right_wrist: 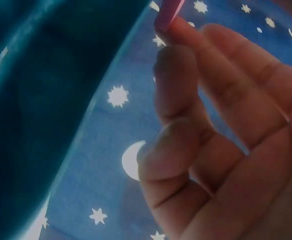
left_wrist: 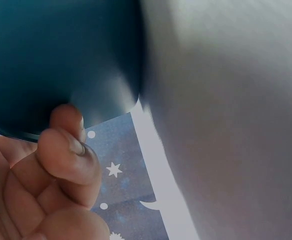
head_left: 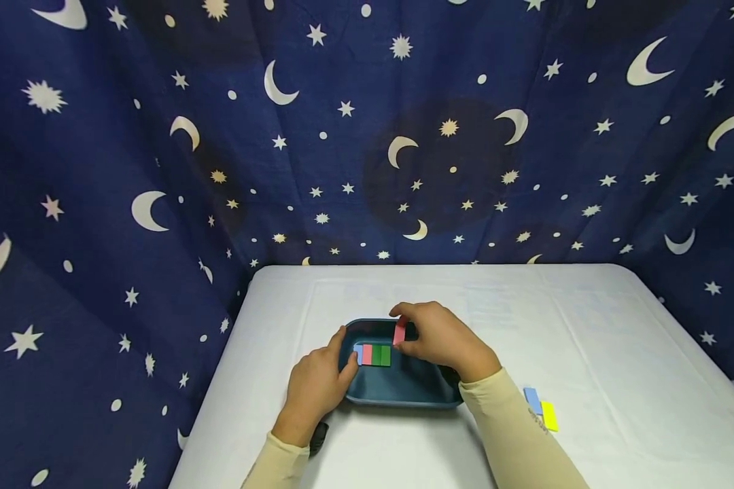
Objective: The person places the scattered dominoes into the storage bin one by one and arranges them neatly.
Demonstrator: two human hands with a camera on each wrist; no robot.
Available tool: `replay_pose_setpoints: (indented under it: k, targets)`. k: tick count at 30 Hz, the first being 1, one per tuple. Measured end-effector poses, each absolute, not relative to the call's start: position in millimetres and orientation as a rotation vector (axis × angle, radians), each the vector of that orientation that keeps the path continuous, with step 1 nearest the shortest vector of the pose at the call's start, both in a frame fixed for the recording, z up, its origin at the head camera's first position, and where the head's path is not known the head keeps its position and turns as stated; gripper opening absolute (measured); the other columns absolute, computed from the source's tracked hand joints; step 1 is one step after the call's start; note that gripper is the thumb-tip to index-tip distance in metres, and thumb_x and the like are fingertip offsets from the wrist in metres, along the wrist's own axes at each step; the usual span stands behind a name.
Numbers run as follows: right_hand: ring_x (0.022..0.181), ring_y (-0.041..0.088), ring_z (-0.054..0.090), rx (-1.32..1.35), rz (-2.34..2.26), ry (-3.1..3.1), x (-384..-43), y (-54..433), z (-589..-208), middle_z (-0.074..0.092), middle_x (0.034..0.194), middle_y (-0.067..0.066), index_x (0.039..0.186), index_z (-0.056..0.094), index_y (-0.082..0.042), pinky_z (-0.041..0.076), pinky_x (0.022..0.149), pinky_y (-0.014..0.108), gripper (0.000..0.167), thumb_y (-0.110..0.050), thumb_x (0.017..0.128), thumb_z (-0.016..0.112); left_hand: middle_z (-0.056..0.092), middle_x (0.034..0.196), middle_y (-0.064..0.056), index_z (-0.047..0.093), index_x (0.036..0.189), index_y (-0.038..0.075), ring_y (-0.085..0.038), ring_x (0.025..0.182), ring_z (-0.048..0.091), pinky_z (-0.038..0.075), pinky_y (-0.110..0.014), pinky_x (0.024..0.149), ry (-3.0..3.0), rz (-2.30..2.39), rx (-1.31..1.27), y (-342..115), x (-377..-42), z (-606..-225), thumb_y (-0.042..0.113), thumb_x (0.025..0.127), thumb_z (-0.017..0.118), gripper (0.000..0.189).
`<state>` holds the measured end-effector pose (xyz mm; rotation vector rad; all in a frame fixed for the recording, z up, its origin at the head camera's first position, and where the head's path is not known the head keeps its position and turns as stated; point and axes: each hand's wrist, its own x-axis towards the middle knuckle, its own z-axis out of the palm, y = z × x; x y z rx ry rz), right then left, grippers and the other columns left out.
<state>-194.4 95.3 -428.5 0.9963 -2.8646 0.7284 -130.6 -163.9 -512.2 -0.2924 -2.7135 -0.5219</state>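
A dark teal tray (head_left: 404,394) sits on the white table. My left hand (head_left: 315,380) holds its left wall, thumb over the inside and other fingers outside; in the left wrist view the fingertips (left_wrist: 66,155) curl against the tray. Inside, a blue tile (head_left: 358,352), a pink tile (head_left: 367,354) and two green tiles (head_left: 381,356) stand side by side in a row, the thumb tip right at the blue one. My right hand (head_left: 443,339) pinches another pink tile (head_left: 400,331) between thumb and fingers above the tray, right of the row.
To the right of the tray, a light blue tile (head_left: 533,401) and a yellow tile (head_left: 549,415) lie on the table (head_left: 624,367), close beside my right sleeve (head_left: 516,424). A dark blue curtain (head_left: 367,102) with moons and stars hangs behind and at both sides.
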Motion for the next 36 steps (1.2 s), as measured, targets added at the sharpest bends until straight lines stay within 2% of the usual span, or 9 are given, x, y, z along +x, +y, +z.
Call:
replay_pose_setpoints:
  k: [8,12,17,26,36]
  targets:
    - [0.093,0.023,0.07,1.056,0.714,-2.917,-196.8,84.8,-438.6,0.075,0.101,0.0,0.127,0.072,-0.007,0.056,0.087,0.043,0.052,-0.023,0.081,0.093,0.076,0.087,-0.013,0.059,0.15,0.009,-0.026,0.069,0.073,0.053,-0.043,0.054,-2.694,-0.513,-0.316,-163.6,-133.8,-511.1,0.048,0.102,0.063,0.061]
    - [0.088,0.019,0.067,1.033,0.713,-3.003,-199.3,80.9,-444.3,0.075,0.101,0.001,0.127,0.072,-0.007,0.055,0.083,0.042,0.053,-0.022,0.081,0.094,0.076,0.086,-0.013,0.058,0.15,0.01,-0.026,0.069,0.072,0.053,-0.042,0.053,-2.696,-0.511,-0.319,-164.3,-133.9,-511.3,0.048,0.102,0.062,0.062]
    - [0.087,0.016,0.063,0.974,0.686,-3.092,-203.1,78.0,-454.3,0.075,0.103,0.0,0.128,0.073,-0.009,0.055,0.085,0.041,0.056,-0.023,0.079,0.095,0.076,0.086,-0.013,0.058,0.151,0.01,-0.026,0.069,0.073,0.053,-0.043,0.054,-2.697,-0.518,-0.322,-164.2,-133.3,-512.6,0.048,0.103,0.062,0.061]
    - [0.077,0.013,0.059,0.945,0.57,-3.148,-207.7,77.9,-458.3,0.069,0.087,-0.004,0.124,0.074,-0.011,0.052,0.076,0.038,0.053,-0.022,0.077,0.096,0.076,0.088,-0.014,0.059,0.151,0.01,-0.028,0.07,0.073,0.054,-0.045,0.055,-2.694,-0.523,-0.316,-162.6,-135.2,-512.5,0.048,0.103,0.062,0.061]
    - [0.075,0.013,0.058,0.953,0.508,-3.144,-210.8,72.2,-465.7,0.063,0.081,-0.008,0.12,0.075,-0.012,0.051,0.074,0.037,0.05,-0.022,0.076,0.096,0.078,0.091,-0.014,0.059,0.151,0.01,-0.028,0.072,0.074,0.055,-0.046,0.057,-2.71,-0.522,-0.304,-165.2,-135.5,-513.0,0.049,0.102,0.061,0.062]
